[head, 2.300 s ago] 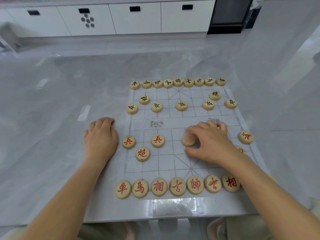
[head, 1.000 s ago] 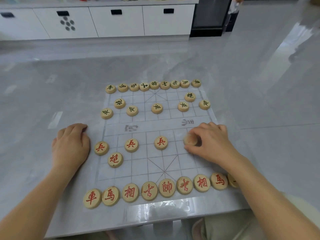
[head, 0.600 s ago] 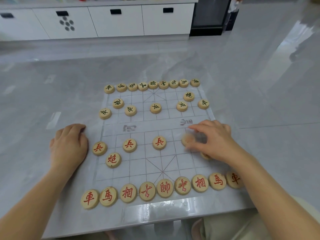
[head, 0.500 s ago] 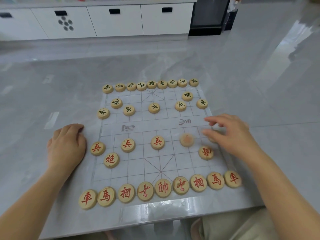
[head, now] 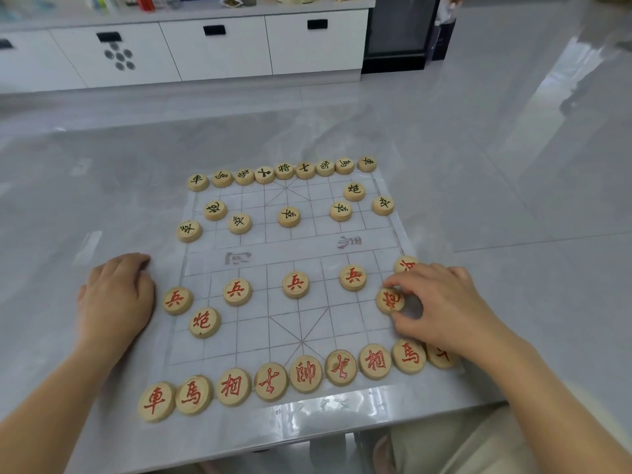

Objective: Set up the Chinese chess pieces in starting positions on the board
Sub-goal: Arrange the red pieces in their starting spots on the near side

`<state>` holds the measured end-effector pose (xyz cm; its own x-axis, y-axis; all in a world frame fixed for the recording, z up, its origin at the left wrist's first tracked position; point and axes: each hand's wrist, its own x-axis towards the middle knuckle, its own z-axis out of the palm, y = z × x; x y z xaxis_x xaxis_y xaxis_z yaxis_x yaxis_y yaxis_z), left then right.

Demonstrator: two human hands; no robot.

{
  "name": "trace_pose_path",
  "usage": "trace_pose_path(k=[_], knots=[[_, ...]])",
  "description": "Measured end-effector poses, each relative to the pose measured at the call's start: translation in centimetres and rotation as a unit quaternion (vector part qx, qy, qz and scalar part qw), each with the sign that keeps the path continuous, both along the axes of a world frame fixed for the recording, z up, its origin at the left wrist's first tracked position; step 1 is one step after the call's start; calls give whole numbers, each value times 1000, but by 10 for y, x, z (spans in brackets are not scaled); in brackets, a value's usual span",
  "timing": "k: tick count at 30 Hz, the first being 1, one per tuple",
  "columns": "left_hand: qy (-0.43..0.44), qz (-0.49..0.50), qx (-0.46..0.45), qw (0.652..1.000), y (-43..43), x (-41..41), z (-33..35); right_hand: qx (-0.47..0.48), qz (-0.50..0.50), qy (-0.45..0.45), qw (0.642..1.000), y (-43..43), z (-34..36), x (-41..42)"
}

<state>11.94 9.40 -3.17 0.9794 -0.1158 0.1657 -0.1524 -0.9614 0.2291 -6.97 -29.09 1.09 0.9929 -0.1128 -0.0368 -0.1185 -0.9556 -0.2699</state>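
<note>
Tan wooden pieces — red or black characters — on pale gridded board.

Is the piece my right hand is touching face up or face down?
Face up: the red cannon piece shows its red character on top, lying flat on the board, with the right hand pinching its rim.

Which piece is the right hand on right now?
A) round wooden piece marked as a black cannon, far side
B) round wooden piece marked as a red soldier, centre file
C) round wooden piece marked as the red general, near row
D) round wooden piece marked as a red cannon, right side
D: the right hand pinches the round wooden piece with the red cannon character between finger and thumb, on the board's right side.
</note>
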Motion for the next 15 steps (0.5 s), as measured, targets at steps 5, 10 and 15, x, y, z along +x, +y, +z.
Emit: trace_pose_path(k=[5,10,15], knots=[[0,3,-2,1000,-1,-1,1,-10,-22,-24,999,1,-1,1],[3,-2,4,1000,0,0,1,-3,-11,-27,1000,2,-7,0],[4,-5,6,1000,2,1,-1,8,-11,-32,999,2,-6,2]])
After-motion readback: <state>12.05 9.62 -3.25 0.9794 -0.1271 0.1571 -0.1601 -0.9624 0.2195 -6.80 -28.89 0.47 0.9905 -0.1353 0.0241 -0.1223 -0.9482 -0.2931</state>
